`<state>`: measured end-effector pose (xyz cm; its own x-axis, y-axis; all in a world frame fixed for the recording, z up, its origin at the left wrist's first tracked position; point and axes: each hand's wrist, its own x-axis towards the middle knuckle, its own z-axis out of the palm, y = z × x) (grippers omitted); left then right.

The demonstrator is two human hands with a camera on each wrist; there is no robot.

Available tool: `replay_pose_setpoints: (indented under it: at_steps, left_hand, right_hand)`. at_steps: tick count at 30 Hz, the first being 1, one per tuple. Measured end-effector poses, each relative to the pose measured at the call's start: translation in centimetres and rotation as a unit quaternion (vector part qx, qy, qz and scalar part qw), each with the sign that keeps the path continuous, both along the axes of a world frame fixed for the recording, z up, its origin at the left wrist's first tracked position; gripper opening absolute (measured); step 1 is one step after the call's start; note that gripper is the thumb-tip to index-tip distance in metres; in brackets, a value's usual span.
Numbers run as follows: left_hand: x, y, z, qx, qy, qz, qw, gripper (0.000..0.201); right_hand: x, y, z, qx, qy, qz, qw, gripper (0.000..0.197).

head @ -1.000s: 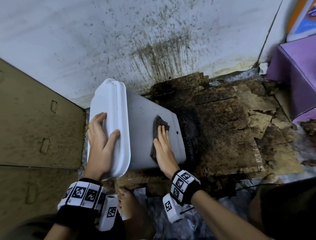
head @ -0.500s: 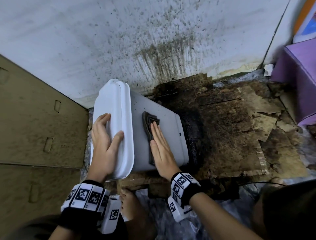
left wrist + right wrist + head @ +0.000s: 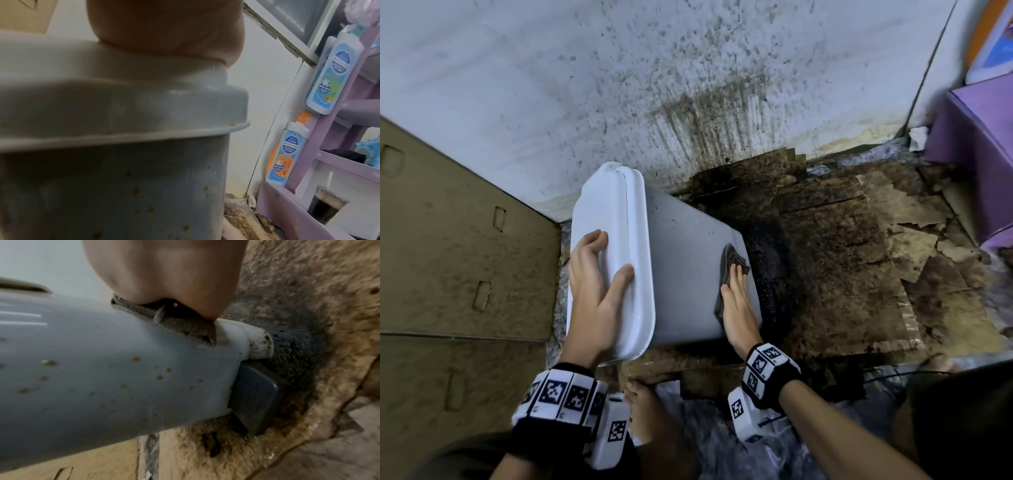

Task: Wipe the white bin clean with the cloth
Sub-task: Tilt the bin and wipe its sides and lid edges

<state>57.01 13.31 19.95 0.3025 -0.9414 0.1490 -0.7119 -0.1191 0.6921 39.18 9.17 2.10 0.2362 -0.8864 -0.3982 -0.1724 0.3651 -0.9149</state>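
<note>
The white bin (image 3: pixel 685 274) stands tilted on the floor, lid end at the left and its base at the right by a black patch. My left hand (image 3: pixel 595 284) lies flat on the lid (image 3: pixel 606 219) with straight fingers, thumb across its edge. My right hand (image 3: pixel 736 301) presses a dark grey cloth (image 3: pixel 727 263) flat against the bin's side close to the base. In the right wrist view the cloth (image 3: pixel 174 322) is folded under my palm, and brown specks dot the bin wall (image 3: pixel 123 378). The left wrist view has the lid rim (image 3: pixel 123 134) over a speckled wall.
Stained brown cardboard sheets (image 3: pixel 859 260) cover the floor to the right. A dirty white wall (image 3: pixel 654 85) rises behind the bin. Cardboard panels (image 3: pixel 448 240) stand at the left. A purple shelf unit (image 3: pixel 979 154) with bottles (image 3: pixel 333 76) is at the right. A bare foot (image 3: pixel 650 404) is below the bin.
My right hand has slid the cloth along the bin's side from its middle to the right, close to the base. The left hand has stayed on the lid.
</note>
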Motion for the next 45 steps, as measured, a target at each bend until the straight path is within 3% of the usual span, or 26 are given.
replay_pose_setpoints:
  at_steps: [9, 15, 22, 27, 31, 35, 42, 45]
  left_hand:
    - [-0.3, -0.2, -0.1, -0.002, -0.027, -0.008, 1.0, 0.056]
    - [-0.4, -0.2, -0.1, -0.001, -0.027, -0.008, 1.0, 0.053]
    - [-0.2, -0.2, -0.2, -0.01, -0.02, -0.011, 1.0, 0.056]
    - [0.1, -0.1, -0.1, -0.012, -0.008, -0.005, 1.0, 0.054]
    - [0.1, 0.0, -0.1, -0.006, -0.008, -0.005, 1.0, 0.054]
    - [0.0, -0.1, -0.1, -0.004, -0.023, -0.007, 1.0, 0.054]
    - [-0.2, -0.2, -0.1, -0.001, -0.036, -0.007, 0.999, 0.055]
    - [-0.3, -0.1, 0.0, 0.001, -0.037, -0.008, 0.999, 0.055]
  right_hand:
    - [3.6, 2.7, 8.8, -0.173, -0.029, 0.051, 0.983, 0.055]
    - [2.7, 2.6, 8.1, -0.243, -0.023, 0.079, 0.967, 0.053]
    - [1.4, 1.0, 3.3, -0.172, -0.019, 0.066, 0.983, 0.053]
    - [-1.4, 0.5, -1.3, -0.046, -0.005, 0.019, 0.999, 0.052]
    - [-1.4, 0.8, -1.5, -0.006, 0.002, -0.014, 1.0, 0.052]
    - [0.3, 1.5, 0.4, -0.034, -0.006, -0.037, 0.999, 0.052]
    - [4.1, 3.5, 9.4, -0.192, -0.048, 0.025, 0.98, 0.052]
    - [3.9, 3.6, 9.4, -0.244, -0.037, 0.04, 0.968, 0.052]
